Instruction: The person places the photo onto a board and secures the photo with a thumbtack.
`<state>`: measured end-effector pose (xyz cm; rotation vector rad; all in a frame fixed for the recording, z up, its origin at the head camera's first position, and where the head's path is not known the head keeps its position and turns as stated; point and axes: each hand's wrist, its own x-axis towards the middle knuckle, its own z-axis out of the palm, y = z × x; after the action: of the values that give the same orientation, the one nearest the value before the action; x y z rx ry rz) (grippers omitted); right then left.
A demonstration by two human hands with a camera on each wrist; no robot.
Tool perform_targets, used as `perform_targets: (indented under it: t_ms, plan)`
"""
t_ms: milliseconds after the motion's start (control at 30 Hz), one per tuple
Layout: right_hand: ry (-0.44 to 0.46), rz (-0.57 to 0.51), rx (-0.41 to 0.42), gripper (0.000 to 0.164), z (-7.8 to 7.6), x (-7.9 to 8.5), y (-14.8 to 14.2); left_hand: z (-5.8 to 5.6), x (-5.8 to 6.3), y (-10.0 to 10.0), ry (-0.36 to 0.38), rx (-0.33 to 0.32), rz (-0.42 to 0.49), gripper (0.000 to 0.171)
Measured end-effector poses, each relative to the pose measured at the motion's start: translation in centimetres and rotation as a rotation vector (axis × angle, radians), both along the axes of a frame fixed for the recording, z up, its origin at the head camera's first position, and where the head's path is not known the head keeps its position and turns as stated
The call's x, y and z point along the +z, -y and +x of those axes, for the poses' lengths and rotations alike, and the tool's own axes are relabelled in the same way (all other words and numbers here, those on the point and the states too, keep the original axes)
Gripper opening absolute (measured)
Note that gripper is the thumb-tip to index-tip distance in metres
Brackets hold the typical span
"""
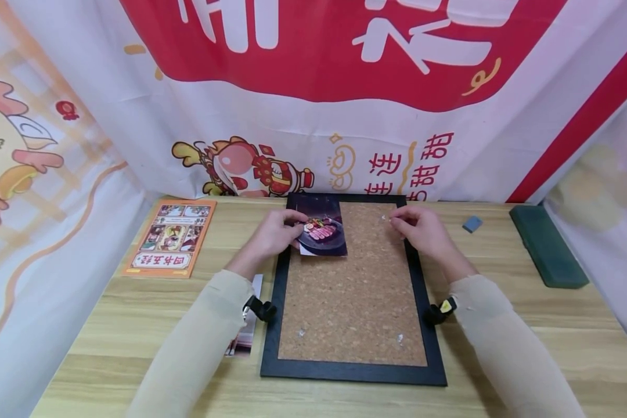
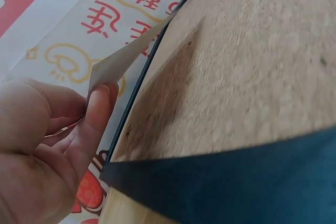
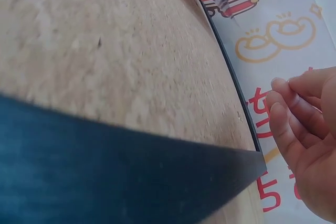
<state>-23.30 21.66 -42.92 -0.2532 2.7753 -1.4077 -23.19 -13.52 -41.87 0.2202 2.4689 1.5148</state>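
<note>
My left hand pinches the left edge of a food photo between thumb and fingers. It shows sliced meat on a dark plate, over the upper left of a black-framed cork board. A pale sheet edge shows beneath it. From the left wrist view, the photo stands tilted above the cork, casting a shadow. Near the board's upper right corner, my right hand has thumb and fingertips brought together beside a small clear pin-like piece; I cannot tell whether they grip anything.
Two small clear pieces, one at lower left and one at lower right, sit on the cork. A photo stack lies under my left forearm. An orange booklet is left; a blue block and green case are right. A printed curtain hangs behind.
</note>
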Motion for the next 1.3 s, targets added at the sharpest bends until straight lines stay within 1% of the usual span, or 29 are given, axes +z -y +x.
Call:
perform_targets:
  t_ms: [133, 233, 333, 467, 600, 700, 800, 900, 1000, 1100, 1300]
  plan:
    - [0.011, 0.012, 0.012, 0.022, -0.5, -0.1, 0.4, -0.2, -0.1, -0.8, 0.025, -0.020, 0.017, 0.032]
    - [0.016, 0.029, 0.012, 0.022, -0.8, 0.1, 0.8, -0.4, -0.2, -1.2, 0.040, -0.030, -0.002, 0.033]
    - [0.002, 0.017, 0.026, 0.023, -1.2, 0.2, 1.4, -0.6, -0.2, -1.6, 0.037, -0.038, -0.032, 0.032]
    - [-0.010, -0.012, 0.059, 0.024, -1.6, 0.1, 2.2, -0.8, -0.4, -2.1, 0.000, -0.065, -0.060, 0.031]
    - [-0.003, -0.019, 0.070, 0.023, -1.9, -0.4, 2.8, -1.0, -0.6, -2.6, -0.036, -0.083, -0.083, 0.030]
    - [-0.007, -0.013, 0.069, 0.023, -2.1, -0.6, 3.2, -1.1, -0.7, -3.1, -0.041, -0.090, -0.099, 0.030]
    - [-0.030, -0.002, 0.072, 0.022, -2.3, -0.5, 3.5, -1.4, -0.8, -3.6, -0.048, -0.096, -0.116, 0.029]
    - [-0.060, -0.007, 0.080, 0.021, -2.7, -0.4, 3.9, -1.6, -1.1, -4.1, -0.071, -0.091, -0.135, 0.029]
    - [-0.071, -0.021, 0.087, 0.019, -3.0, -0.5, 4.4, -1.8, -1.4, -4.5, -0.096, -0.087, -0.154, 0.029]
    - [-0.053, -0.025, 0.085, 0.019, -3.2, -0.6, 4.7, -2.0, -1.8, -4.9, -0.126, -0.095, -0.179, 0.029]
    - [0.029, -0.070, 0.066, 0.019, -3.6, -0.5, 5.7, -2.3, -2.1, -5.5, -0.162, -0.107, -0.223, 0.028]
